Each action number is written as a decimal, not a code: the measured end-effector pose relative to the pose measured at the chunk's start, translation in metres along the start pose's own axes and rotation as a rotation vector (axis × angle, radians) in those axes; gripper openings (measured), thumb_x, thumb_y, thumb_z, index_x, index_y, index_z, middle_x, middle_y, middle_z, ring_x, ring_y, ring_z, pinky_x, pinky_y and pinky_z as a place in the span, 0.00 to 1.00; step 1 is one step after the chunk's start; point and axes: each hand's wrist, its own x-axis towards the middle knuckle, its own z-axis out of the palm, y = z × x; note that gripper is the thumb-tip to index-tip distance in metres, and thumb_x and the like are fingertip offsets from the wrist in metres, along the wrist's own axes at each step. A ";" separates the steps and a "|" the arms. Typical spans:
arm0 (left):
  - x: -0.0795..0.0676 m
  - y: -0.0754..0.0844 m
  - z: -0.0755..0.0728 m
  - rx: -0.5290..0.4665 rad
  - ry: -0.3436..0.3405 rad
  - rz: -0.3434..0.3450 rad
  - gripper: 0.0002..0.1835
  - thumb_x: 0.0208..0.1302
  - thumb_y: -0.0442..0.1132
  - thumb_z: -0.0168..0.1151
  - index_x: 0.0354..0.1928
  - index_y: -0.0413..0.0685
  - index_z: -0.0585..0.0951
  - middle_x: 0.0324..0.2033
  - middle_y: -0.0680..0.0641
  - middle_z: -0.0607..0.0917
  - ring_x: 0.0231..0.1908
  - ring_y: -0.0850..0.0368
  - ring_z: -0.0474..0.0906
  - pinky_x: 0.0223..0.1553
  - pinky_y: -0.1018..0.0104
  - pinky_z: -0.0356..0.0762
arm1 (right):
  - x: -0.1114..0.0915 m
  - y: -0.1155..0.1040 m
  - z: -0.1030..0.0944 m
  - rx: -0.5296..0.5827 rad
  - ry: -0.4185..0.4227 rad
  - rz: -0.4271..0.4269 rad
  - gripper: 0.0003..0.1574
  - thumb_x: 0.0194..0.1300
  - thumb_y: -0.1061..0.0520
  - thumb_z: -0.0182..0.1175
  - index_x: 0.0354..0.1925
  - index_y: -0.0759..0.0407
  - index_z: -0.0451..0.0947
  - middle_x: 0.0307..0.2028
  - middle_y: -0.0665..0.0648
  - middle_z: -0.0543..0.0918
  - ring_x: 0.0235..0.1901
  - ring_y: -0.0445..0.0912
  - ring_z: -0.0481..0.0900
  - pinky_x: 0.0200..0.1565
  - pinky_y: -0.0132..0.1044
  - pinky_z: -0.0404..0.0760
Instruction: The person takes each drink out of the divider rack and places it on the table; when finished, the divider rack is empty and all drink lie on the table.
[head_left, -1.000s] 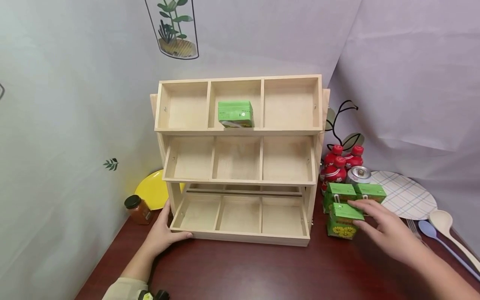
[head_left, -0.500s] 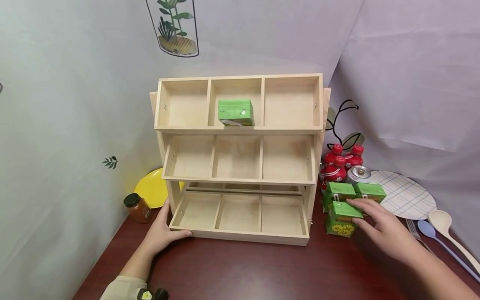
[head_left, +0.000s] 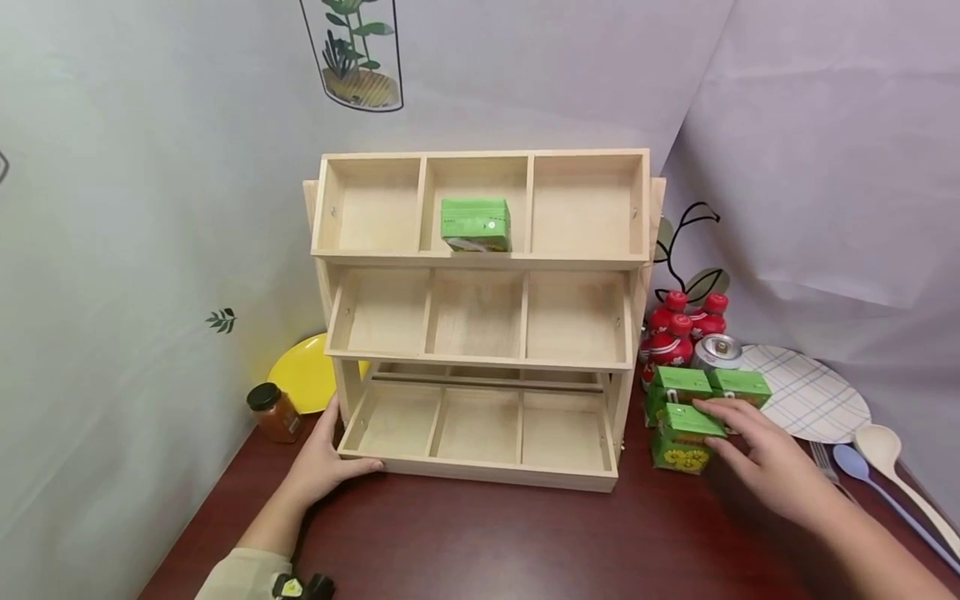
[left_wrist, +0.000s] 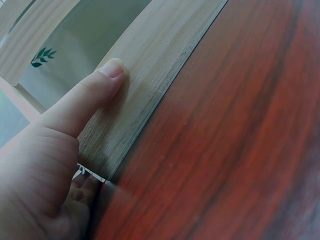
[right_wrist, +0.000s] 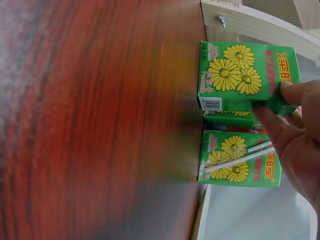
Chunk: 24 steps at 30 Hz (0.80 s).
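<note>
A three-tier wooden display rack [head_left: 480, 361] stands in the middle of the head view. My left hand [head_left: 318, 462] grips the front left corner of its lowest tray, thumb along the front board [left_wrist: 145, 65] in the left wrist view. To the right of the rack, my right hand [head_left: 772, 454] pinches the upper part of a green drink carton [head_left: 684, 450] with yellow flowers on it. This carton stands upright in front of two matching cartons, one at the left [head_left: 681, 382] and one at the right [head_left: 742, 383]. Another green carton [head_left: 476, 218] lies in the top middle compartment.
Red-capped bottles [head_left: 670, 343] and a silver can [head_left: 717, 351] stand behind the cartons. A checked plate [head_left: 813, 396], fork [head_left: 823, 458], blue spoon [head_left: 852, 460] and cream ladle [head_left: 879, 444] lie at the right. A yellow plate [head_left: 303, 375] and dark-lidded jar [head_left: 274, 412] are at the left.
</note>
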 end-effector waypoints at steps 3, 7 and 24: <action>0.000 0.000 -0.001 0.003 0.000 0.001 0.70 0.34 0.42 0.85 0.77 0.52 0.46 0.70 0.43 0.59 0.65 0.48 0.60 0.56 0.79 0.61 | 0.001 -0.002 0.001 -0.016 0.008 -0.020 0.40 0.52 0.71 0.69 0.63 0.52 0.74 0.55 0.53 0.75 0.53 0.44 0.70 0.53 0.12 0.53; -0.001 -0.001 -0.001 0.002 0.000 0.004 0.70 0.34 0.43 0.85 0.77 0.53 0.46 0.71 0.44 0.59 0.65 0.48 0.60 0.56 0.79 0.61 | 0.003 -0.004 0.003 -0.042 0.031 -0.040 0.39 0.49 0.68 0.72 0.60 0.54 0.76 0.55 0.53 0.75 0.55 0.42 0.69 0.52 0.14 0.56; 0.004 -0.044 0.004 0.006 0.011 0.022 0.73 0.30 0.48 0.85 0.76 0.71 0.43 0.71 0.51 0.58 0.65 0.52 0.60 0.57 0.79 0.58 | 0.045 -0.041 -0.020 -0.061 0.249 -0.250 0.18 0.58 0.50 0.66 0.44 0.60 0.84 0.48 0.60 0.80 0.49 0.53 0.75 0.57 0.20 0.60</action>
